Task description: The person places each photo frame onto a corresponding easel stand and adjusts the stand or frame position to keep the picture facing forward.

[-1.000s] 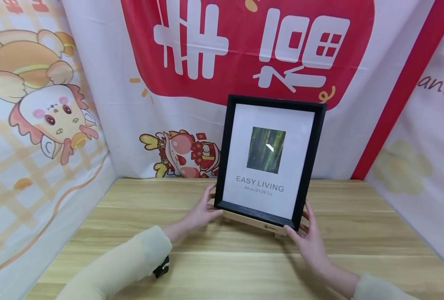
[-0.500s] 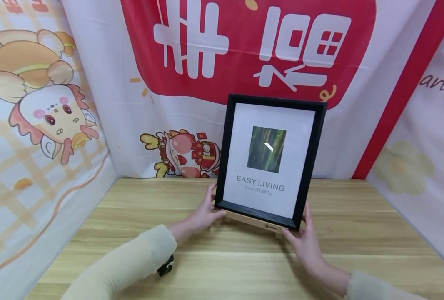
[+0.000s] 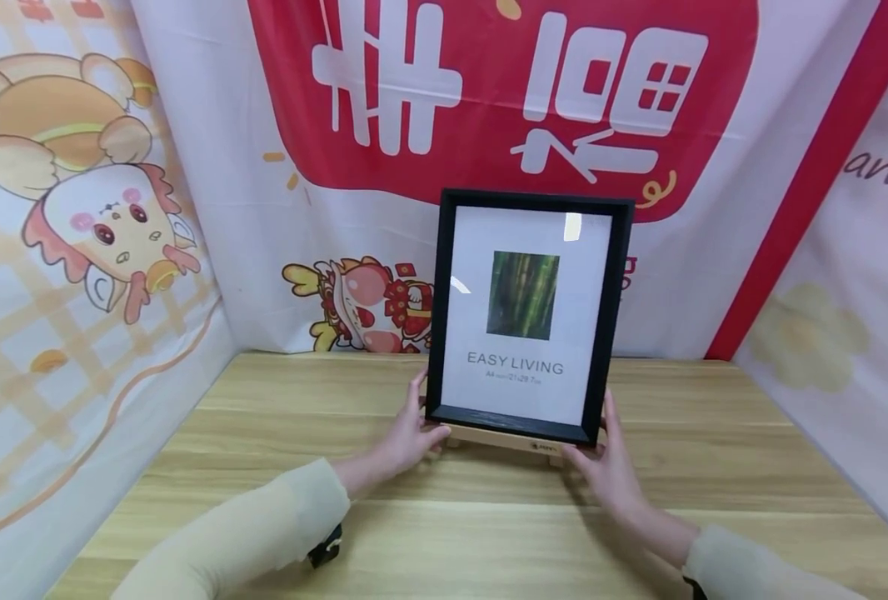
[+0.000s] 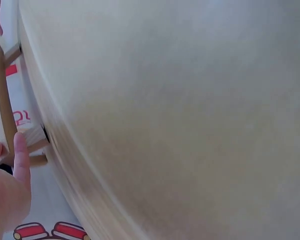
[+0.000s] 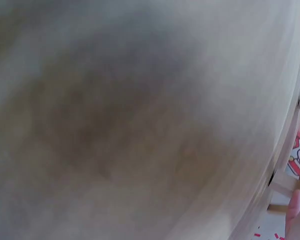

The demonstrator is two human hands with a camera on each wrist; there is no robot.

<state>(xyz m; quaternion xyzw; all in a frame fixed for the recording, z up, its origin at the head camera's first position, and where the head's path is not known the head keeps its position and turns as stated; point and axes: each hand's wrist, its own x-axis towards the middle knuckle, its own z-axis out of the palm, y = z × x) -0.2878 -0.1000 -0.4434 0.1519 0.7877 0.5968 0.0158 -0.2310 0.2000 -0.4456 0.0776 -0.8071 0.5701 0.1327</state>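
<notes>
A black picture frame [image 3: 522,292] with a bamboo print and the words "EASY LIVING" leans back on a small wooden easel [image 3: 498,438] on the table. My left hand [image 3: 402,442] holds the left end of the easel's ledge, thumb in front and fingers behind. At the right end, my right hand [image 3: 615,479] grips the same ledge, its fingers reaching up beside the frame's lower corner. The left wrist view shows the ledge [image 4: 2,100] between thumb and fingers, with the easel's legs on the table. Only part of the right hand [image 5: 296,215] shows in the right wrist view.
The wooden table [image 3: 444,542] runs back to a white cloth [image 3: 369,221] printed with a red panel. A cartoon-patterned cloth [image 3: 62,375] hangs on the left, and another printed cloth [image 3: 849,400] on the right. Dark straps show at both sleeves.
Both hands have turned the easel and frame slightly, the right side going back and left. The frame's top has shifted left, and light reflections have moved across its glass.
</notes>
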